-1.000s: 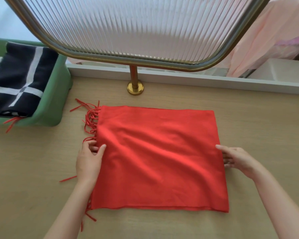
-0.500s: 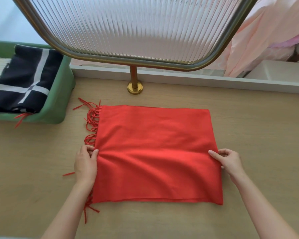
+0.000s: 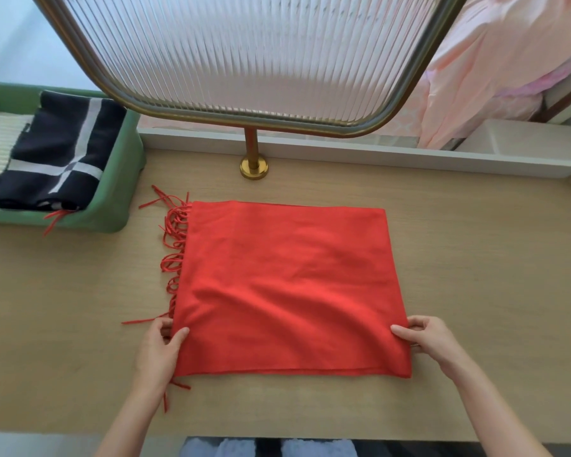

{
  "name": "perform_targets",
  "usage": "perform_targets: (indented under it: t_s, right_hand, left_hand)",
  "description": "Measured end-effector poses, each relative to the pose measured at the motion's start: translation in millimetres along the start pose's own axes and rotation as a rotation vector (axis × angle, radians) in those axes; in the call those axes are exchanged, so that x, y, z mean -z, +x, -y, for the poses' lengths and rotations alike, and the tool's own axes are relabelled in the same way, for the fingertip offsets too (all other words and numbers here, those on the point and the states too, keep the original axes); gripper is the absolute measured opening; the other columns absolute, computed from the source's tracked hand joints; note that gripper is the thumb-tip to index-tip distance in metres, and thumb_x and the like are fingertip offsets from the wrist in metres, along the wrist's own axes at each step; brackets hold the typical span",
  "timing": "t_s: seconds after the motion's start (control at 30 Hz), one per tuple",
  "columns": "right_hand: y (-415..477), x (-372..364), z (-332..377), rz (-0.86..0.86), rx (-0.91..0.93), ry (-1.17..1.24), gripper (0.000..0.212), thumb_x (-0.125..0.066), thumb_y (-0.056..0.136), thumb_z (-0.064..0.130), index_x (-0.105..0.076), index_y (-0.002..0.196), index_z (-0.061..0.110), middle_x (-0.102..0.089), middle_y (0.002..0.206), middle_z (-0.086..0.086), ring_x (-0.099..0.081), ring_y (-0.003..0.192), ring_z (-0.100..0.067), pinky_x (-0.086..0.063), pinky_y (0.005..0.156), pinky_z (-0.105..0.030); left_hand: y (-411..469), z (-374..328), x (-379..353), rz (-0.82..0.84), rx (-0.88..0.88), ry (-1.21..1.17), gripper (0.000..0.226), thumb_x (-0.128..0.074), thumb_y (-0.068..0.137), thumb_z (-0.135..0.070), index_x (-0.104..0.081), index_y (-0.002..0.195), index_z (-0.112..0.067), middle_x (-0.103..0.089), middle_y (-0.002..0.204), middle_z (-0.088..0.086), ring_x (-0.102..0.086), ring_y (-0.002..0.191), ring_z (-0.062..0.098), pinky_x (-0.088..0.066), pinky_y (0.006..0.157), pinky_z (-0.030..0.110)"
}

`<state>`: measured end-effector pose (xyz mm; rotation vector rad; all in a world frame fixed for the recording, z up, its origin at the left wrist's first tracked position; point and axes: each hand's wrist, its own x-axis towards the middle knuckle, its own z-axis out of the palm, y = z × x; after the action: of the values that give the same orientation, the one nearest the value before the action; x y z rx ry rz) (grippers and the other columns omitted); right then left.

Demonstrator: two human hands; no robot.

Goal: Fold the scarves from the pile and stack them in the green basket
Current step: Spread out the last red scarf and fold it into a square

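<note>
I count one red fringed scarf (image 3: pixel 284 285), one green basket (image 3: pixel 126 192), one black-and-white scarf (image 3: pixel 56 159), one cream ribbed knit (image 3: pixel 0 143), one ribbed glass screen (image 3: pixel 244 61), and my two hands: left hand (image 3: pixel 159 347), right hand (image 3: pixel 429 338).

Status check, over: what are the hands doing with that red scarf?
Left hand pinches red scarf at fringed left edge; right hand pinches right edge. Scarf folded flat on table. Nothing between it and green basket.
</note>
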<state>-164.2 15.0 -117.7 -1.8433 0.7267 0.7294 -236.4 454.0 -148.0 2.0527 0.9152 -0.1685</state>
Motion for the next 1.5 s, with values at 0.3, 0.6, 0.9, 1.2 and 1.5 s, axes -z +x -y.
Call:
perform_targets:
  t_s: [0.3,0.6,0.9,1.2,1.5]
  right_hand:
    - [-0.6,-16.7,-17.2,-0.259,0.037,-0.019,0.028,-0.085,0.069,0.012,-0.06,0.081,0.007,-0.063,0.075,-0.009,-0.059,0.069,-0.021,-0.046,0.058,-0.031]
    - [-2.6,-12.7,-28.5,-0.287,0.016,-0.128,0.022,-0.085,0.068,0.007,-0.063,0.067,0.008,-0.068,0.073,-0.015,-0.055,0.06,-0.019,-0.045,0.06,-0.033]
    - [-10.6,-16.5,-29.8,-0.254,0.003,-0.134,0.025,-0.082,0.072,0.013,-0.059,0.081,0.012,-0.065,0.085,-0.012,-0.062,0.074,-0.024,-0.056,0.06,-0.041]
    - [-14.9,-62.9,-5.7,-0.431,0.619,-0.705,0.069,-0.047,0.095,0.05,-0.023,0.151,0.018,-0.016,0.158,0.0,-0.012,0.146,-0.02,-0.008,0.118,-0.035]
    - [31.3,-86.2,-18.8,-0.283,0.617,-1.011,0.078,0.01,0.086,0.074,0.014,0.15,0.03,0.021,0.158,0.003,0.023,0.144,-0.013,0.018,0.115,-0.028]
  left_hand:
    - [1.5,14.9,-1.8,-0.065,-0.037,0.029,0.018,-0.065,0.088,-0.005,-0.059,0.104,0.0,-0.062,0.1,0.017,-0.057,0.096,0.034,-0.042,0.08,0.042]
    - [-2.6,23.2,-3.4,-0.139,-0.094,0.061,0.011,-0.062,0.088,0.001,-0.058,0.096,-0.004,-0.064,0.094,0.018,-0.059,0.09,0.037,-0.046,0.078,0.047]
    - [-24.8,-2.5,-9.3,-0.239,-0.567,0.436,0.051,-0.063,0.087,-0.005,-0.049,0.136,-0.003,-0.042,0.142,0.021,-0.037,0.134,0.037,-0.03,0.109,0.049]
    - [-0.4,-20.9,-45.4,0.112,-0.748,0.677,0.066,-0.013,0.1,-0.051,-0.024,0.152,-0.011,-0.017,0.16,0.008,-0.004,0.149,0.017,-0.002,0.12,0.032]
    - [25.8,-14.0,-62.7,0.101,-0.699,0.718,0.076,-0.015,0.096,-0.062,-0.011,0.154,-0.015,-0.006,0.162,0.001,-0.003,0.149,0.013,-0.001,0.12,0.034]
